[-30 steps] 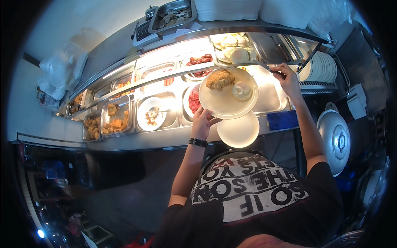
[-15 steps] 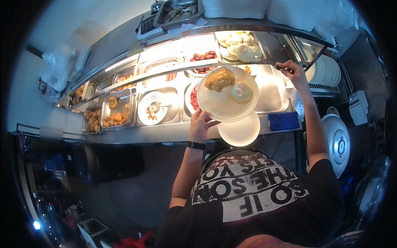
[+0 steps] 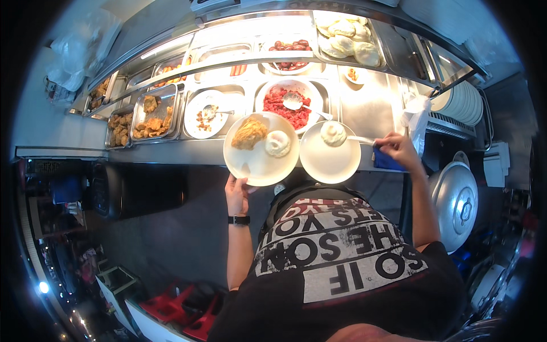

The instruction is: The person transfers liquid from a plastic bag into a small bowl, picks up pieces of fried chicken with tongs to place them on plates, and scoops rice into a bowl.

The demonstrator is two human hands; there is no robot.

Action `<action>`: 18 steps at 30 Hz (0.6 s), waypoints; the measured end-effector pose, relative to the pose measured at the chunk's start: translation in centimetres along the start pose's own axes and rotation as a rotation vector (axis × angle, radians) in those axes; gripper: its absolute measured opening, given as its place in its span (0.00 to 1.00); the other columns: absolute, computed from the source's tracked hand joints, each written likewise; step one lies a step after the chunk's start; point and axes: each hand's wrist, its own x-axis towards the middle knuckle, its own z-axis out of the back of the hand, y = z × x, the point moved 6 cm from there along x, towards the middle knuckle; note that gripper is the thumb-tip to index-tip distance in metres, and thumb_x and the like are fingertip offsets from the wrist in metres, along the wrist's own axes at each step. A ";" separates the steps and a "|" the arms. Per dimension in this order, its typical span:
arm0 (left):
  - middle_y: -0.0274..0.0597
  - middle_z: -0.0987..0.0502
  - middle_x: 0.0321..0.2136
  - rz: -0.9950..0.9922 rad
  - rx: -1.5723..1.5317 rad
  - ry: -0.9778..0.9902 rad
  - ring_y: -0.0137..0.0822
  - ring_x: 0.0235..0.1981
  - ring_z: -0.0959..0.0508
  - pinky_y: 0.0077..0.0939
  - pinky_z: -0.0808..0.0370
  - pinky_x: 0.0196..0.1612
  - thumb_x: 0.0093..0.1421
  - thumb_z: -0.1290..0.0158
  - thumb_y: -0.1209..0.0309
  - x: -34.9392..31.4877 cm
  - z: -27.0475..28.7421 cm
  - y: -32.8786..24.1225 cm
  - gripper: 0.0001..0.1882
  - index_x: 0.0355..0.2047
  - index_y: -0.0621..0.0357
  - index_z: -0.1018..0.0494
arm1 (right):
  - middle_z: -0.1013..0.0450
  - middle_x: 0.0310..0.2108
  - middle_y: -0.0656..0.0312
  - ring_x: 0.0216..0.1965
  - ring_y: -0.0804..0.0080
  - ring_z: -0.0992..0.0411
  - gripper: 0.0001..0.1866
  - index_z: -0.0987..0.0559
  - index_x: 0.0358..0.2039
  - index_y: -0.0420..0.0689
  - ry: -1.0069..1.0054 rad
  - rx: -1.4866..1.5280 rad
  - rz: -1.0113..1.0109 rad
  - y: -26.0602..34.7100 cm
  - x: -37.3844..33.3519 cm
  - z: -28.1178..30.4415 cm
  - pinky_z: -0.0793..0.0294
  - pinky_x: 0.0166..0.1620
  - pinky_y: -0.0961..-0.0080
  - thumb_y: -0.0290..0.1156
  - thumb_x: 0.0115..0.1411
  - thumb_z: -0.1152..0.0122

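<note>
My left hand (image 3: 236, 192) holds a round white plate (image 3: 256, 165) from underneath; a piece of fried food (image 3: 249, 133) and a white mound of rice (image 3: 277, 143) lie on it. To its right a second white plate (image 3: 329, 162) rests on the steel counter edge. My right hand (image 3: 399, 149) grips the handle of a scoop (image 3: 358, 138) whose head holds a white mound (image 3: 333, 134) over that second plate. A black watch (image 3: 239, 219) is on my left wrist.
Behind the plates runs a lit steel food counter (image 3: 171, 151) with trays of fried pieces (image 3: 149, 117), a bowl of red food with a spoon (image 3: 290, 102), a plate with a spoon (image 3: 206, 111) and pale dumplings (image 3: 347, 37). Stacked white plates (image 3: 458, 102) and a round metal lid (image 3: 456, 199) stand at right.
My right hand drew back from the far trays with a scoop of white food, now over the second plate. The held plate came lower and nearer to me.
</note>
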 end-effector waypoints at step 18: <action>0.46 0.26 0.48 -0.003 -0.112 -0.145 0.43 0.47 0.21 0.39 0.18 0.41 0.59 0.53 0.80 3.7 5.6 10.9 0.21 0.54 0.60 0.36 | 0.26 0.31 0.65 0.28 0.82 0.32 0.11 0.19 0.44 0.41 -0.503 -0.161 0.107 10.0 -2.0 13.7 0.34 0.33 0.84 0.21 0.60 0.42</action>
